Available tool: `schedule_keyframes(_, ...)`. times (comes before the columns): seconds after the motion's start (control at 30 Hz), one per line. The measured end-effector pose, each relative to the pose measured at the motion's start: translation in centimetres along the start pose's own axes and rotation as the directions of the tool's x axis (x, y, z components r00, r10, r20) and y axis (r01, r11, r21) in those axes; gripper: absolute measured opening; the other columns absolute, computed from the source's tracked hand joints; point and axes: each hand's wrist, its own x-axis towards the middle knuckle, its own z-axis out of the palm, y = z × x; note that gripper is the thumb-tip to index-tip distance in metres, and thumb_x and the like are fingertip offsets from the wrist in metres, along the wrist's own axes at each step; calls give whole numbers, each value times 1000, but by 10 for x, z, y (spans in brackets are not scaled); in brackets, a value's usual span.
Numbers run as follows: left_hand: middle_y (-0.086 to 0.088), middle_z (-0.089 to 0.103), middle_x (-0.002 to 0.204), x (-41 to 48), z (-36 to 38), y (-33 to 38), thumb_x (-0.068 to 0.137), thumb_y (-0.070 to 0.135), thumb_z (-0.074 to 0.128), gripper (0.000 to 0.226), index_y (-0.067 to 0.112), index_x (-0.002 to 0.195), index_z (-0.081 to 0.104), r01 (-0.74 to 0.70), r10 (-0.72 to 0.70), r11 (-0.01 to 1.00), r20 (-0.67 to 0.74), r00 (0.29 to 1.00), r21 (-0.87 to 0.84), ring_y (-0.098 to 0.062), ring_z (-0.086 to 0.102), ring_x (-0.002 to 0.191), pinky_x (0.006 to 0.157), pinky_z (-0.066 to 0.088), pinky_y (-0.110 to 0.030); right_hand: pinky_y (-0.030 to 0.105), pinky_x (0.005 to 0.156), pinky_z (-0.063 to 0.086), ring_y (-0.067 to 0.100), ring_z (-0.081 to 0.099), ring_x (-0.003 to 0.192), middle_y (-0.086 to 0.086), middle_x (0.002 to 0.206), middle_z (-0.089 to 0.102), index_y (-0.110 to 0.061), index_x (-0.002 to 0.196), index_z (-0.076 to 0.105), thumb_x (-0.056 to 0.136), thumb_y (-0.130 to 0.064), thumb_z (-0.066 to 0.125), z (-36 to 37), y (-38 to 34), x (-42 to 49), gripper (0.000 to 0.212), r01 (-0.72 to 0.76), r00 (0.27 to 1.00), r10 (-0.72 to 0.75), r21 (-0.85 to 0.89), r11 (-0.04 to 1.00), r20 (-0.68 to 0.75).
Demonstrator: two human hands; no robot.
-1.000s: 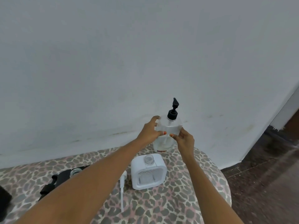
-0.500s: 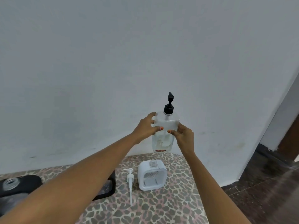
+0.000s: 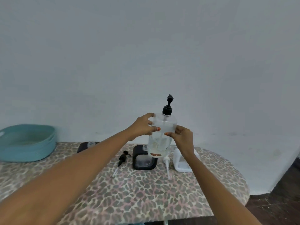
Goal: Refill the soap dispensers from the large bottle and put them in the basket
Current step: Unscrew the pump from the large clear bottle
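I hold a large clear bottle (image 3: pixel 159 140) with a black pump top upright above the table. My left hand (image 3: pixel 143 127) grips its left shoulder and my right hand (image 3: pixel 181 138) grips its right side. Below it stand a black square dispenser (image 3: pixel 142 159) and a white square dispenser (image 3: pixel 182 161), both with their pumps off. A black pump (image 3: pixel 122 157) and a white pump (image 3: pixel 166 163) lie loose on the cloth. A second black dispenser (image 3: pixel 86 146) sits further left, partly hidden by my left arm. The teal basket (image 3: pixel 27 143) rests at the far left.
The table (image 3: pixel 138 197) wears a leopard-print cloth and stands against a pale wall. Its rounded right end drops to a dark floor (image 3: pixel 279 200). Bare cloth stretches in front of the dispensers.
The bottle has risen higher off the table in both hands. The camera view has swung left and pulled back, bringing the teal basket and black dispensers into sight.
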Motion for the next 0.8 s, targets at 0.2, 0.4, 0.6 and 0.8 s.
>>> schedule_keyframes(0.2,-15,57,123,-53,-21,-43,81,18,68,58,21,131,39,76,-74,996,-39,996,40,-26,61,103,83,55,-33,14,69,53,11,67,77,1,87,70,-4,96,69,70,-3,74,46,4,-48,26,-62,995,59,34,998,75)
schedule_keyframes(0.4,-13,58,125,-87,-20,-80,81,14,67,59,18,132,37,135,-130,989,-71,989,61,-26,60,108,87,54,-43,26,68,57,16,67,78,7,87,70,-2,97,67,72,1,71,72,17,-87,25,-102,986,100,9,995,131)
schedule_keyframes(0.6,-9,56,127,-102,-14,-104,81,9,66,61,17,134,35,129,-127,991,-60,990,32,-22,53,117,89,52,-39,9,65,49,11,61,79,9,94,68,3,104,64,70,-1,75,82,30,-106,36,-110,981,114,-36,993,158)
schedule_keyframes(0.8,-7,54,130,-105,-13,-115,82,10,65,60,20,133,36,104,-101,994,-71,992,43,-10,49,112,83,49,-25,9,70,48,10,61,84,12,98,69,3,106,63,69,-4,77,84,36,-111,40,-112,979,117,-36,993,166)
